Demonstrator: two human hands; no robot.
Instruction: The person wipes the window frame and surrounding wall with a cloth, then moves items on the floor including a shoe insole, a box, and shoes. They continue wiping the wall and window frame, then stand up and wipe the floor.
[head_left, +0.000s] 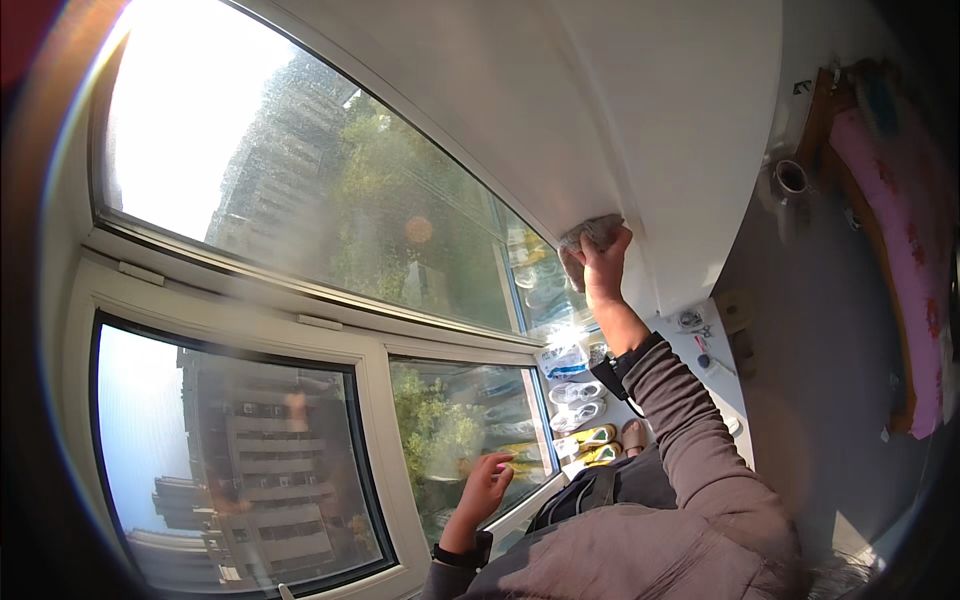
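My right hand grips a grey fluffy cloth, bunched under the fingers. The cloth lies against the white wall panel, close to the edge of the large window pane. Part of the cloth is hidden behind my fingers. Lower down, my left hand hovers in front of the smaller window pane. Its fingers are loosely bent, with no object visible in them. Whether it touches the glass I cannot tell.
White sneakers and yellow shoes stand on a white surface below, near my bare foot. Scissors and a brush lie there too. A bed with a pink cover and a bin are at right.
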